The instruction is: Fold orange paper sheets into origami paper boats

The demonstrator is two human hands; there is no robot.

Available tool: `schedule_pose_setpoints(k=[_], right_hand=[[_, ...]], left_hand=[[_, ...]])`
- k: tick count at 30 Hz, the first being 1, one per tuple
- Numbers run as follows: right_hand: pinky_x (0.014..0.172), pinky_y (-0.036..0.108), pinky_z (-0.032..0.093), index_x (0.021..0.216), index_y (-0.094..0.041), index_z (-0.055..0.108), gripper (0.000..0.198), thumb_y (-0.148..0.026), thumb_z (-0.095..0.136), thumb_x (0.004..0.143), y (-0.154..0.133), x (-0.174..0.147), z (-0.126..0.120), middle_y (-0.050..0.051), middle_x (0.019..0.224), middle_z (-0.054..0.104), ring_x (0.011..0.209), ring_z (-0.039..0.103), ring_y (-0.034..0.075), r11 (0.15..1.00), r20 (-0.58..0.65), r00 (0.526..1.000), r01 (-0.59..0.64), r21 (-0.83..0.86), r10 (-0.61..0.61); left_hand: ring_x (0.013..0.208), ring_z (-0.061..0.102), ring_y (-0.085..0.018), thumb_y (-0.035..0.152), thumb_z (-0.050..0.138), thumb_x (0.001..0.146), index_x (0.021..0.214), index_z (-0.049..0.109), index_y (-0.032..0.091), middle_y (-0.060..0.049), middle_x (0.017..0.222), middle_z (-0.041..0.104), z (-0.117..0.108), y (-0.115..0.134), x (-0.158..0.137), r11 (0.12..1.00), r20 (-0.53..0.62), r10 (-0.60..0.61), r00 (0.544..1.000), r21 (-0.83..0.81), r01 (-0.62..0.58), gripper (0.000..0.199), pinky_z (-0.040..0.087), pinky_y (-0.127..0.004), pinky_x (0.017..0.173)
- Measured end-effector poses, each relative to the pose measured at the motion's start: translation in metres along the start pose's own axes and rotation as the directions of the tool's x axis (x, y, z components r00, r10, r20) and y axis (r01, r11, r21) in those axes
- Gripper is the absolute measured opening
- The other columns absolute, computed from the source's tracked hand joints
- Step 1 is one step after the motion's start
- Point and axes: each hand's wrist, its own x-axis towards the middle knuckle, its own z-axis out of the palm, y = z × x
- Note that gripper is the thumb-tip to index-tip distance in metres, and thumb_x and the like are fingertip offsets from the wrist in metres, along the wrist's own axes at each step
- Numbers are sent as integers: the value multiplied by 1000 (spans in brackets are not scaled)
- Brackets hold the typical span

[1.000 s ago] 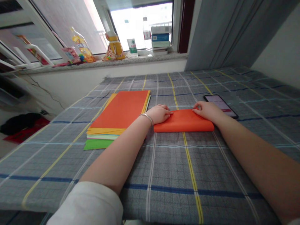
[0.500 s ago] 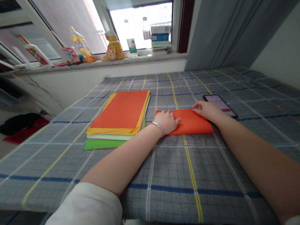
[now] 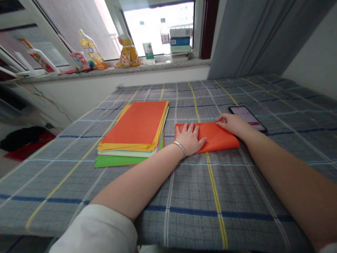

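Observation:
A folded sheet of orange paper lies on the plaid cloth in front of me, its near edge rounded rather than flat at the right. My left hand, with a silver bangle at the wrist, rests flat on the paper's left part, fingers spread. At the far right edge, my right hand pinches the paper between thumb and curled fingers. To the left sits a stack of coloured paper, orange on top, with yellow, pale and green sheets showing beneath.
A phone with its screen lit lies just beyond my right hand. The grey plaid cloth covers the surface. On the windowsill at the back stand a yellow drink bottle, a clear bottle and stacked boxes.
My left hand has shifted slightly toward me and right, and its fingers have spread out flat on the orange paper. My right hand has stayed in place.

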Motion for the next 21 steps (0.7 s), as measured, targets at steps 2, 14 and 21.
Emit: schedule_pose_setpoints(k=[2, 14, 21], right_hand=[[64, 33, 45, 103, -20, 74, 26, -35, 59, 88, 0, 0, 0, 8, 85, 74, 73, 65, 23, 1000, -5, 1000, -1, 6, 1], [73, 36, 48, 111, -18, 73, 34, -38, 62, 86, -8, -12, -20, 9, 88, 70, 82, 66, 25, 996, -93, 994, 68, 53, -63], [84, 31, 52, 86, -29, 78, 19, -20, 61, 86, -51, -58, -30, 0, 91, 77, 87, 70, 18, 664, 92, 673, 684, 303, -734]], left_hand=[[156, 14, -40, 60, 27, 101, 159, 29, 15, -14, 169, 20, 1, 0, -1, 1000, -7, 2, 1000, -20, -2, 74, 14, -72, 120], [156, 6, -46, 67, 29, 97, 159, 30, 32, -3, 169, 21, 7, 0, -1, 997, -32, 64, 997, -38, -65, 71, 6, -86, 110], [155, 10, -45, 52, 29, 103, 160, 28, 34, -4, 170, 20, 4, 1, -3, 998, 0, 67, 998, 18, -67, 60, 10, -86, 110]])
